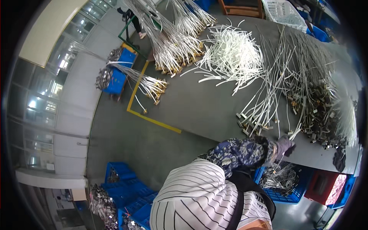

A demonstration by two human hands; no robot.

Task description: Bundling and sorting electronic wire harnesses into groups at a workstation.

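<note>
L hand (pixel 284 145), gloved, at bench (pixel 199 101) near edge; grip: can't tell. White-lead bundle (pixel 268 92) just beyond, connectors (pixel 238 115) toward that edge; heaped leads (pixel 315 111) to R. Risk: crossed leads may snag if pulled, dragging connectors off edge.

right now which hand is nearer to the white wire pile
Left, from what shows: the gloved left hand is at the near edge of the table, apart from the white wire pile. The right hand isn't visible, so its place is unclear.
</note>
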